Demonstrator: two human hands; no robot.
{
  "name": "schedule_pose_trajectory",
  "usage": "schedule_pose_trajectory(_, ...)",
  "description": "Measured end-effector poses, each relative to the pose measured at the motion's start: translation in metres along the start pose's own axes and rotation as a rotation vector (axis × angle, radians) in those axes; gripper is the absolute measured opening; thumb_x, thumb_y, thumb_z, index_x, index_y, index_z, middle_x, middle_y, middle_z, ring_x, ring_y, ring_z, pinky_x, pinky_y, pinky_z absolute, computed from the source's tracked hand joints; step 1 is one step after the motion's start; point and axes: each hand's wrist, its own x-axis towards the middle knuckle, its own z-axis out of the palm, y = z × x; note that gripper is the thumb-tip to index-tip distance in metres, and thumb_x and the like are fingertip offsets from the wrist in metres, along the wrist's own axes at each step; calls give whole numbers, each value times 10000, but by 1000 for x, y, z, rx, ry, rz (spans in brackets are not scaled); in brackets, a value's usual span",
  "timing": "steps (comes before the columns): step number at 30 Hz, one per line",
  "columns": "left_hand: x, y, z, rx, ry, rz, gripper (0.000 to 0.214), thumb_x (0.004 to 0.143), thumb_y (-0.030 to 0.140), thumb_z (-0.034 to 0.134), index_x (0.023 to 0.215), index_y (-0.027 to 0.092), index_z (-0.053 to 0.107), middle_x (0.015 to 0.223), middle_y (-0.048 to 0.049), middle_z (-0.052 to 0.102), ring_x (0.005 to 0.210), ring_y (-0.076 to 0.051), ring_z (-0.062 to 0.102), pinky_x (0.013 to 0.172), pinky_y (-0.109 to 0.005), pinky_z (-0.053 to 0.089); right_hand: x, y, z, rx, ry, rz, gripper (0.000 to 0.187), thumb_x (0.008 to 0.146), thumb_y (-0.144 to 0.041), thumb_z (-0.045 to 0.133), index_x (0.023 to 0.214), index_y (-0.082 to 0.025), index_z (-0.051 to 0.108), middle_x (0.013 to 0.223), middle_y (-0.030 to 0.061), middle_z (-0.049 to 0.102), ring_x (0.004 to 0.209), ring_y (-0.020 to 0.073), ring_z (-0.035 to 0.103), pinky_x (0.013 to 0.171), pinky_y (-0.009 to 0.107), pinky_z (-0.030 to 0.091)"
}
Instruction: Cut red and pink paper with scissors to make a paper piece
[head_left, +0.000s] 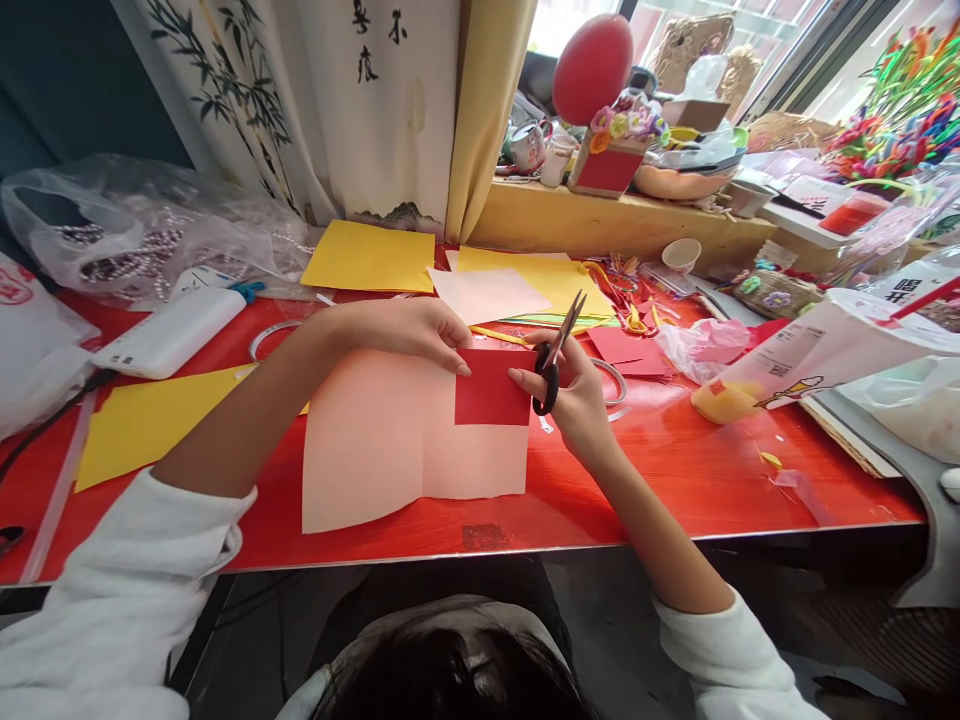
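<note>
A small red paper square (491, 392) is held over a folded-open pale pink sheet (367, 440) that lies on the red table. My left hand (427, 335) pinches the square at its upper left edge. On the other side, my right hand (577, 390) grips the square's right edge between thumb and fingers. Black-handled scissors (553, 360) hang on that same hand, blades pointing up and away from the paper. The pink sheet has a crease down its middle, and its upper part is partly covered by my left hand and the red square.
Yellow sheets (371, 256) and a white-pink sheet (491, 292) lie at the back. Red paper pieces (630, 352) sit to the right, near a tilted drink cup (810, 350). A white power bank (176, 330) and a clear bag of beads (150, 235) are at left.
</note>
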Motion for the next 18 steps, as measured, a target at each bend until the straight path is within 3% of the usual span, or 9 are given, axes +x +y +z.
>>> schedule_pose_trajectory(3, 0, -2, -2, -10, 6, 4, 269, 731, 394, 604, 603, 177, 510, 599, 14, 446, 560, -103, 399, 512, -246, 246, 4, -3, -12, 21, -98, 74, 421, 707, -414, 732, 1054, -255, 555, 751, -28, 470, 667, 121, 472, 607, 256, 442)
schedule_pose_trajectory(6, -2, -7, -6, -49, 13, -5, 296, 720, 387, 622, 576, 173, 477, 587, 18, 405, 549, -92, 373, 517, -243, 245, 7, -11, -39, -80, -268, 135, 469, 698, -426, 735, 1098, -223, 598, 740, -17, 505, 683, 129, 495, 634, 270, 439)
schedule_pose_trajectory(12, -6, -18, -14, -96, 15, -29, 313, 726, 437, 627, 609, 169, 519, 595, 12, 427, 546, -91, 410, 531, -238, 255, 9, -20, -95, -517, -847, 338, 647, 640, -481, 765, 1211, -215, 617, 810, 19, 580, 734, 170, 528, 630, 279, 407)
schedule_pose_trajectory(15, -6, -19, -14, -82, 9, -26, 318, 720, 455, 632, 620, 169, 536, 609, 8, 448, 558, -95, 426, 533, -236, 266, 11, -21, -100, -555, -998, 391, 682, 650, -511, 745, 1245, -212, 596, 794, 11, 586, 711, 164, 523, 618, 272, 393)
schedule_pose_trajectory(18, -4, -18, -13, -85, -5, -24, 299, 719, 449, 629, 639, 169, 559, 621, 7, 465, 568, -99, 439, 536, -233, 278, 16, -22, -91, -569, -1030, 362, 693, 610, -577, 739, 1177, -192, 643, 759, 10, 593, 678, 165, 517, 598, 273, 382)
